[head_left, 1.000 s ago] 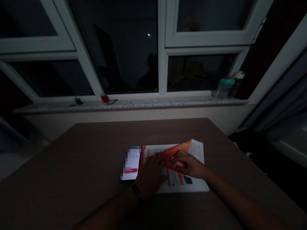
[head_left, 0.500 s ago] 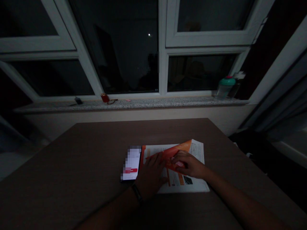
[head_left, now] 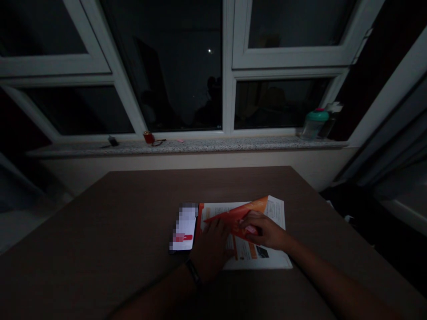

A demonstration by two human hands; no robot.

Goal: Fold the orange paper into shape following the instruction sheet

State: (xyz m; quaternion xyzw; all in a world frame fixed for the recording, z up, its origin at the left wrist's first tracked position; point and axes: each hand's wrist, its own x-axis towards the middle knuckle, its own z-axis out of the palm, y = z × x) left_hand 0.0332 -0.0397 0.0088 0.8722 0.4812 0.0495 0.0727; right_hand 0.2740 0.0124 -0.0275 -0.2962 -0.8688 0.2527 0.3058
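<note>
Inside a dim room, a person's left hand [head_left: 210, 251] is lying flat and spread, fingertips on the red-orange flap [head_left: 235, 218] of a printed sheet [head_left: 276, 258], while the right hand [head_left: 267, 232] is gripping a small pink item [head_left: 251, 230] against that flap. Beneath both hands, a brown wood-grain table [head_left: 116, 222] is supporting the sheet; a lit phone [head_left: 185, 224] is resting just left of the left hand. Well beyond the hands, a white-framed window [head_left: 228, 102] is rising above a speckled sill [head_left: 207, 143], where a teal-lidded bottle [head_left: 313, 125] is standing, ahead and right of the right hand.
</note>
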